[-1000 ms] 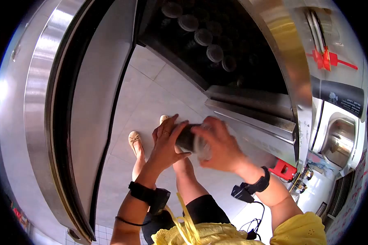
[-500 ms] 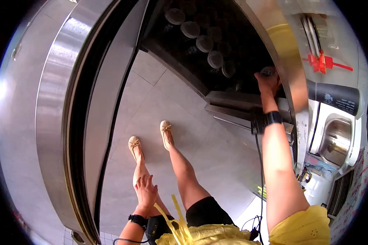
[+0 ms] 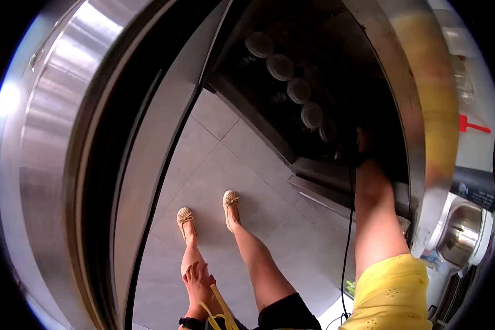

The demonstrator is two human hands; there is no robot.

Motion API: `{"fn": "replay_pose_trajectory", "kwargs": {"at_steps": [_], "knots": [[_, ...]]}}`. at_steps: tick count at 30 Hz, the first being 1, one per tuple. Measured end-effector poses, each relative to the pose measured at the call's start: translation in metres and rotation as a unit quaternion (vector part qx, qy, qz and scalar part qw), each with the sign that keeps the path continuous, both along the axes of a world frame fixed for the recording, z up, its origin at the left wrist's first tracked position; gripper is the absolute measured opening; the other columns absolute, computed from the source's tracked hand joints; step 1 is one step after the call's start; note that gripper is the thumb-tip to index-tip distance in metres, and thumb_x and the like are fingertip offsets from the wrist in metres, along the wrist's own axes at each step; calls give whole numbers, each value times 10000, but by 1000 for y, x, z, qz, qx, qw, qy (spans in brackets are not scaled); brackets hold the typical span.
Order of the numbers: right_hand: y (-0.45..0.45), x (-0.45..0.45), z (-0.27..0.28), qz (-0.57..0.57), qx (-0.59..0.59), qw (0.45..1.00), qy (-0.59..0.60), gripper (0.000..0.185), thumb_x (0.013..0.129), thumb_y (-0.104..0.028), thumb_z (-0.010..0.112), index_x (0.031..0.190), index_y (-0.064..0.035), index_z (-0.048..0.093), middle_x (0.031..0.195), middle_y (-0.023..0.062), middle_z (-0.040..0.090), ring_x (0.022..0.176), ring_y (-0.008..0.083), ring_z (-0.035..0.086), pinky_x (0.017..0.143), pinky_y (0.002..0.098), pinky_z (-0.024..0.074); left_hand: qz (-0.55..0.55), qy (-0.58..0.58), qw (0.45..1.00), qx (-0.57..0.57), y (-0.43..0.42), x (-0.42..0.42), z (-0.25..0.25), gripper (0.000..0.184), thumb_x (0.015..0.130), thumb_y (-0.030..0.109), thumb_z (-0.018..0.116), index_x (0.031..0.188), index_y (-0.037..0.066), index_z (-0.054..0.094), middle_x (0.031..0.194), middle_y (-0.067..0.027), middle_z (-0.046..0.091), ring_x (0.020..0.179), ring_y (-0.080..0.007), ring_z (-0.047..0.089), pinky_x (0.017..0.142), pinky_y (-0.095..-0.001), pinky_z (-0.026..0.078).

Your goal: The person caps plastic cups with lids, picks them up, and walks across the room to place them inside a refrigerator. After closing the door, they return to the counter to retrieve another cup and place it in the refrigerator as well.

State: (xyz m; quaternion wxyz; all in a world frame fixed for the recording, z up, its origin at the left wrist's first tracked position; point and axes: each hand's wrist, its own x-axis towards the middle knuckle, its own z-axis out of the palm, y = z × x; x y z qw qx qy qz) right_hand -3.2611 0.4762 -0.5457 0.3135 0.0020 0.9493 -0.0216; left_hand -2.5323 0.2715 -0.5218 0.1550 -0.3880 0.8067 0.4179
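My right hand (image 3: pixel 363 142) reaches down into a dark steel-framed cabinet. Its fingers are lost in the shadow, so what they hold, if anything, cannot be seen. Nearest to it stands the last of a row of lidded cups (image 3: pixel 328 131). Further along the row is another cup with a pale round lid (image 3: pixel 280 67). My left hand (image 3: pixel 197 280) hangs in front of my leg, fingers loosely apart and holding nothing, near a yellow tie strap (image 3: pixel 221 306).
The cabinet's thick steel door (image 3: pixel 66 110) stands open at the left. On the right, a counter carries a steel bowl (image 3: pixel 461 234) in a white machine, a dark cylinder (image 3: pixel 473 187) and a red-handled tool (image 3: pixel 473 126). A black cable (image 3: pixel 347 236) hangs beside my right arm.
My right hand has gone deeper into the dark cabinet; earlier it showed near the opening around a clear-lidded cup. My view has shifted closer to the cups. My left hand remains low by my leg.
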Motion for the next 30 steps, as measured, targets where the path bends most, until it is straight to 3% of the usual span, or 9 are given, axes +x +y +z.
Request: {"fn": "replay_pose_trajectory", "kwargs": {"at_steps": [4,7,10,13,15,17,20,23,30], "knots": [[5,-1,-33,-74,-17,993,91,305,830,-332,506,792,-38,576,766,118,575,754,249,555,712,411,426,10,-29,999,-22,9,-11,-16,394,707,204,551,1082,94,498,1091,-96,464,1068,-302,397,886,-444,308],[3,-4,-49,-102,-35,988,112,296,832,-323,503,810,-37,574,781,118,575,763,249,554,719,408,425,22,-27,999,14,9,-15,-19,423,661,170,599,1069,84,524,1146,-142,475,1084,-328,418,870,-446,323],[8,-6,-62,-122,-51,983,127,286,834,-314,500,827,-36,571,796,118,575,771,250,553,726,405,424,95,-77,986,116,49,26,-69,410,682,172,595,1075,78,520,1153,-155,466,1095,-332,405,881,-451,322],[12,-8,-74,-137,-67,979,136,278,836,-305,497,844,-36,569,810,119,575,780,250,551,732,401,423,159,-112,958,209,32,-9,-58,166,911,142,374,1007,62,483,877,-22,445,842,-134,415,782,-199,355],[10,-10,-77,-143,-72,977,139,273,837,-298,495,856,-35,567,820,119,575,785,251,551,737,399,423,-79,-320,927,177,26,-21,-70,161,899,124,395,1021,57,475,897,-31,448,866,-136,418,793,-195,355],[10,-11,-83,-146,-86,975,145,269,838,-292,493,868,-35,566,829,120,575,791,251,550,741,397,422,-99,-330,924,165,24,-33,-71,206,869,120,432,1064,64,467,975,-56,445,934,-168,416,823,-232,356],[12,-15,-90,-150,-94,973,148,263,840,-283,490,885,-34,563,844,120,575,799,252,549,748,394,421,179,-53,966,179,17,-41,-33,382,797,134,514,1172,93,454,1180,-121,429,1099,-260,407,897,-348,358],[17,-10,-95,-151,-101,971,154,258,841,-274,488,903,-34,561,859,121,575,808,252,547,754,391,420,27,-87,995,51,16,-53,-32,382,764,160,549,1135,95,481,1157,-125,457,1083,-282,422,894,-403,347],[20,-7,-98,-145,-102,972,156,252,845,-252,481,943,-33,555,892,122,574,827,253,545,770,384,418,44,-24,998,38,12,-75,-15,389,714,145,576,1091,80,509,1120,-146,494,1048,-319,454,879,-434,348]]}}
